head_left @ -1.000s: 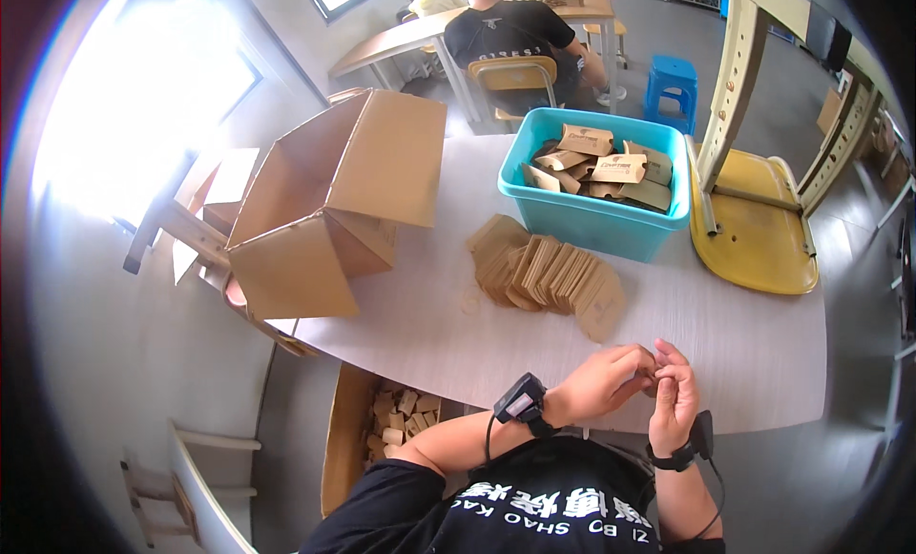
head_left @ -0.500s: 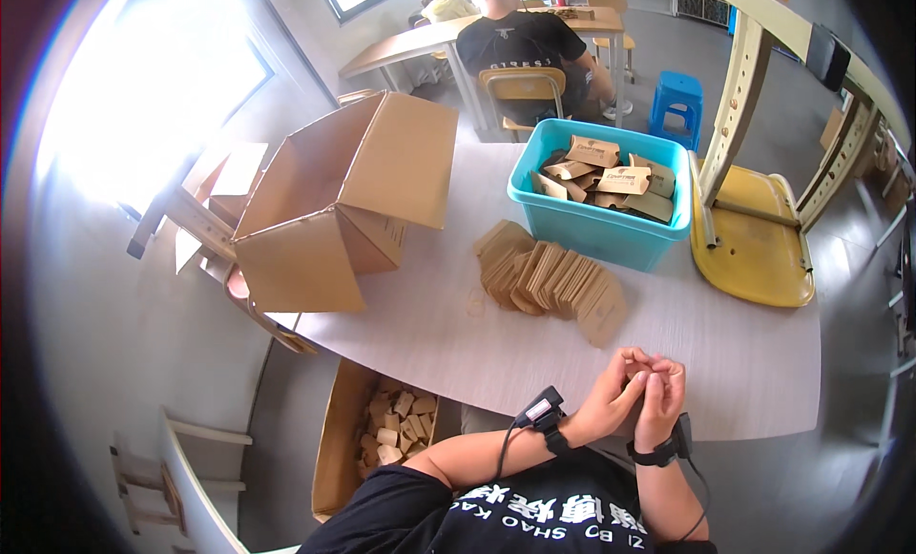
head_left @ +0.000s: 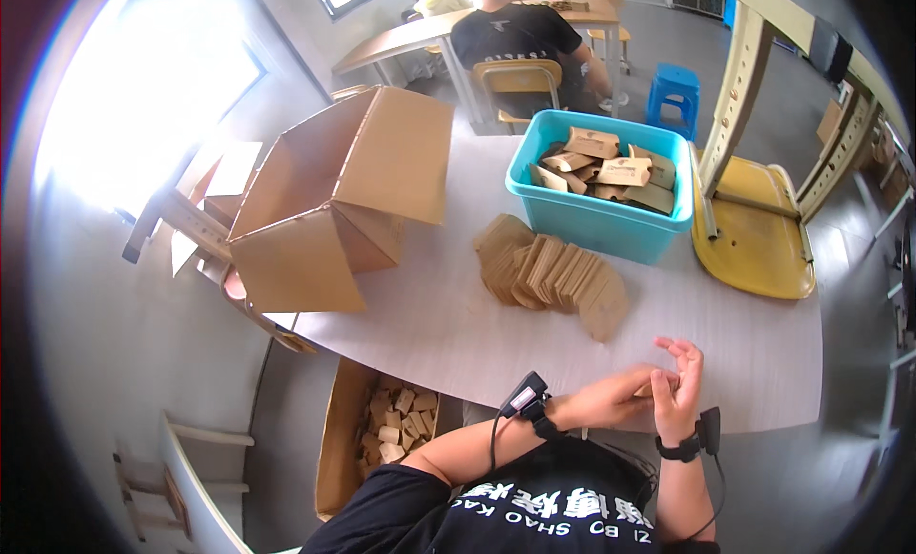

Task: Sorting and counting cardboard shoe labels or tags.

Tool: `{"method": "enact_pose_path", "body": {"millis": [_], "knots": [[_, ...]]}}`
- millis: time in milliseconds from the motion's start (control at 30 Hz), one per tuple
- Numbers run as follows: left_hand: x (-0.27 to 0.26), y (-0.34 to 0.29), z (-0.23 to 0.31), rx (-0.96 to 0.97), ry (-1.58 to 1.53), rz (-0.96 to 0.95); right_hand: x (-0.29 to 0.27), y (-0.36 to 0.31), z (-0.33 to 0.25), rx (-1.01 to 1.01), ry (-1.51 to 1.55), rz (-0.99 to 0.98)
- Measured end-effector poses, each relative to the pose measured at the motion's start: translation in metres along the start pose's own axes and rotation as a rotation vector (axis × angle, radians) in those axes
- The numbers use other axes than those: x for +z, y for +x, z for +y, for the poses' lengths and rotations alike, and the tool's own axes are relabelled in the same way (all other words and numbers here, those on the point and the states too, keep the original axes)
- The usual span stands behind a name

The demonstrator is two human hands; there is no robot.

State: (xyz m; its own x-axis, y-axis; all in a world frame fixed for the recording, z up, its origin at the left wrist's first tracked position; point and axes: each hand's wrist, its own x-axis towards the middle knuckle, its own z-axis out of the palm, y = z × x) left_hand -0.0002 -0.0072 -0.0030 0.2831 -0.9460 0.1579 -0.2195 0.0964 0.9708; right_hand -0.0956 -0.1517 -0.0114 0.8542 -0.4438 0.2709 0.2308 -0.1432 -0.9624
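From the head view, the left hand (head_left: 622,399) reaches in from the left, and its fingers meet the palm side of the right hand (head_left: 680,392). The right hand stands up, with some fingers stretched up and away from the body. The hands are close together, so I cannot tell if they hold something between them.

The row of flat brown cards (head_left: 558,275) lies on the pale table (head_left: 458,349), just past the hands. The long way of the row runs from far left to near right. The cards lean on each other like fallen dominoes. The front card (head_left: 603,311) has its long side running away from the person, and its near end points down toward the hands.

Behind the row is a light blue tub (head_left: 596,228). It is full of puffy brown boxes (head_left: 625,171), and the top ones lie longways from left to right. On the left, a big cardboard box (head_left: 401,153) stands open. Lower down, beside the table, another box (head_left: 334,449) holds small brown pieces (head_left: 393,434).
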Motion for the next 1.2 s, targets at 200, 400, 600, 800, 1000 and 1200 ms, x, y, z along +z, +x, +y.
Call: {"method": "enact_pose_path", "body": {"millis": [200, 400, 600, 800, 1000, 1200], "knots": [[0.008, -0.002, -0.004, 0.185, -0.21, 0.248, 0.001, 0.015, -0.024, -0.573, -0.559, -0.144], [0.007, -0.008, -0.012, 0.099, -0.104, 0.301, 0.005, 0.023, -0.018, -0.66, -0.77, -0.092], [0.007, -0.008, -0.006, 0.203, 0.05, 0.361, 0.018, 0.022, -0.033, -0.504, -0.634, -0.083], [0.003, -0.034, 0.009, 0.199, 0.409, 0.576, 0.011, 0.131, -0.106, -0.683, -0.386, 0.05], [0.007, -0.054, 0.005, 0.149, 0.487, 0.561, 0.013, 0.222, -0.106, -0.738, -0.964, -0.064], [-0.003, -0.061, 0.008, 0.184, 0.345, 0.226, 0.007, 0.134, -0.063, -0.687, -0.619, -0.077]]}}
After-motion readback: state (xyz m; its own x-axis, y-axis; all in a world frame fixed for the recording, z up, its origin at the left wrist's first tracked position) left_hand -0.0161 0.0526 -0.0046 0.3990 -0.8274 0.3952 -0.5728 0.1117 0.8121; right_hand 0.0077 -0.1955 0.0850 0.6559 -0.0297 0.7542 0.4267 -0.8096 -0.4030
